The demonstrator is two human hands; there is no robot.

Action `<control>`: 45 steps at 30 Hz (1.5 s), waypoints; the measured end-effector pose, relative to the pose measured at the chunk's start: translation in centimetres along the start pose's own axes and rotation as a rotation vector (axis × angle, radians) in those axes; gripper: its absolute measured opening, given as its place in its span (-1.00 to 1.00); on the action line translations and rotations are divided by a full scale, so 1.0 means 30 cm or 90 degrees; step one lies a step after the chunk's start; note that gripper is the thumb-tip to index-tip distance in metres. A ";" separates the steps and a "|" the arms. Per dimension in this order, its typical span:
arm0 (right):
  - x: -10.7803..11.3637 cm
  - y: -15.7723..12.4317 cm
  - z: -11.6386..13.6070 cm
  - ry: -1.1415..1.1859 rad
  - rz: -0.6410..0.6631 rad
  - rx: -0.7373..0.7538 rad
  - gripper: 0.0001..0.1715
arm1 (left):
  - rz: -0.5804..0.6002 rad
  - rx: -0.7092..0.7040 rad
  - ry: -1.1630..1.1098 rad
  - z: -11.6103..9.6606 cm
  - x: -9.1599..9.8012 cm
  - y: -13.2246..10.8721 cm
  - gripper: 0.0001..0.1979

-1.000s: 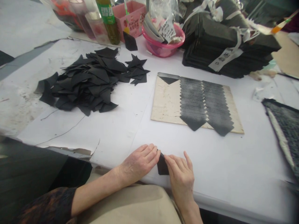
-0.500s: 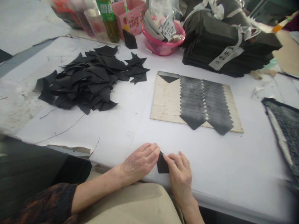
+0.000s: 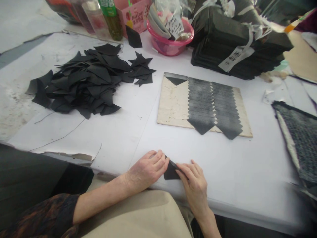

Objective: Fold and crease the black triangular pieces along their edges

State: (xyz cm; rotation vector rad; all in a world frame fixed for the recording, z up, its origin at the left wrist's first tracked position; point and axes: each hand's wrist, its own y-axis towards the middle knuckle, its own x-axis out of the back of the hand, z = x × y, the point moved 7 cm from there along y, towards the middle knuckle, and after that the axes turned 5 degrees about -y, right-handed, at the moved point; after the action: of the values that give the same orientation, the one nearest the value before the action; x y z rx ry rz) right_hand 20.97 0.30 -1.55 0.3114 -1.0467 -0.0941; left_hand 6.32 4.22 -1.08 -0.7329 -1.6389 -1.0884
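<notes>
Near the table's front edge, my left hand (image 3: pixel 146 168) and my right hand (image 3: pixel 193 180) meet on a small black fabric piece (image 3: pixel 170 172). Fingers of both hands are pinched on its edges, pressing it against the white table (image 3: pixel 138 132). A large heap of black triangular fabric pieces (image 3: pixel 86 79) lies at the far left. In the middle rests a beige board (image 3: pixel 173 105) carrying two rows of overlapping dark pointed pieces (image 3: pixel 214 107) and a single black triangle at its top left corner.
At the back stand a pink bowl (image 3: pixel 170 46) with papers, a green bottle (image 3: pixel 111 19), a pink box and tied bundles of black material (image 3: pixel 237 43). A dark textured sheet (image 3: pixel 297 135) lies at the right edge. Black cloth covers the near left corner.
My hands stay on the small black piece; the fingers have shifted slightly along its edges. The view has drifted a little, so everything sits slightly higher and further left.
</notes>
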 end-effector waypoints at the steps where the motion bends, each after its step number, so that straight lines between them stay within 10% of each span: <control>1: 0.004 0.001 0.000 0.000 0.002 0.004 -0.78 | 0.002 0.001 -0.002 0.000 -0.001 -0.001 -0.74; 45: 0.011 -0.054 -0.028 -0.050 -0.007 0.035 -0.63 | 0.012 -0.033 -0.015 -0.074 -0.023 0.044 -0.73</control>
State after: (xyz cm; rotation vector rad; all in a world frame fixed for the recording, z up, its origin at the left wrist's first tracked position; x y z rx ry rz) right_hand 21.97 -1.15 -2.15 0.3648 -1.1269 -0.0879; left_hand 8.57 2.77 -1.10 -0.7959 -1.6259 -1.1160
